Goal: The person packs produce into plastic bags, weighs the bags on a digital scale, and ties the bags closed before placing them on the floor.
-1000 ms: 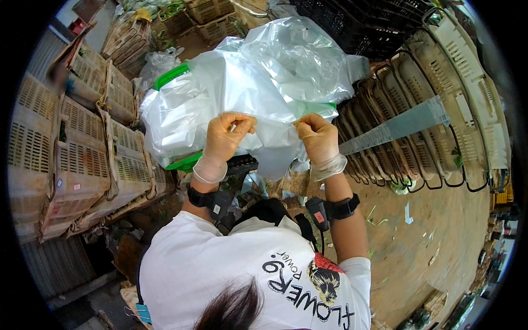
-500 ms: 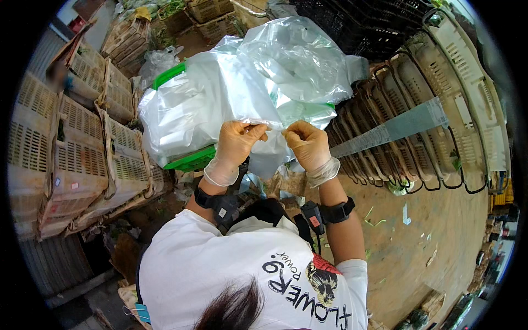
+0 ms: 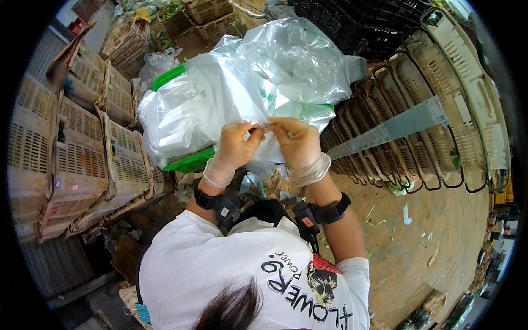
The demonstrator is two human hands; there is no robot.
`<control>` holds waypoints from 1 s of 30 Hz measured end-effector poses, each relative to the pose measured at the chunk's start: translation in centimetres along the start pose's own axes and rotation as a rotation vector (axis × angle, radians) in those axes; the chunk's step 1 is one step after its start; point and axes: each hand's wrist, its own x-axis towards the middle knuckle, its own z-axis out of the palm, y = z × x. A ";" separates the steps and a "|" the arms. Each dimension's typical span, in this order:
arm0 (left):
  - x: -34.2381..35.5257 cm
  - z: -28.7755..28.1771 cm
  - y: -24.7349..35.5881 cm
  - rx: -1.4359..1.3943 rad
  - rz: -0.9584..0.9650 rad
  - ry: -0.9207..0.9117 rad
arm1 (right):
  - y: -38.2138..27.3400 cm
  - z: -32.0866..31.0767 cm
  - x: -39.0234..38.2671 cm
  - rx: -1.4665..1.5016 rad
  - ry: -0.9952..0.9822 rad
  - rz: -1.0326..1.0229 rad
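Note:
A large clear plastic bag (image 3: 234, 91) lies spread over a bright green crate (image 3: 190, 160), whose rim shows at two corners. My left hand (image 3: 235, 146), in a thin translucent glove, pinches the near edge of the bag between thumb and fingers. Close beside it, my gloved right hand (image 3: 298, 144) pinches the same gathered edge, and the fingertips of both nearly meet. More crumpled clear plastic sheeting (image 3: 302, 58) heaps up on the far right of the crate. What lies under the plastic is hidden.
Stacked pale crates (image 3: 80, 148) stand close on my left. On the right leans a row of nested white crates (image 3: 429, 104) with metal handles, crossed by a grey strip (image 3: 390, 132). Black crates (image 3: 352, 27) rise at the back. Scraps of leaf litter the brown floor (image 3: 407, 247).
My right hand has shifted left, up against my left hand. The edge of the bag between them is bunched tighter. My left hand has barely moved.

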 end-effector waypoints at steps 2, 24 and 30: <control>-0.3 -0.7 -2.0 -0.188 -0.064 0.112 | 1.2 -0.5 1.0 0.279 0.115 0.180; 11.2 -9.2 -13.8 0.590 0.169 0.054 | 7.3 -21.6 -5.2 0.276 0.830 0.224; 8.3 -8.2 -22.3 1.126 -0.252 -0.319 | -1.3 -23.7 -19.6 0.483 1.088 0.305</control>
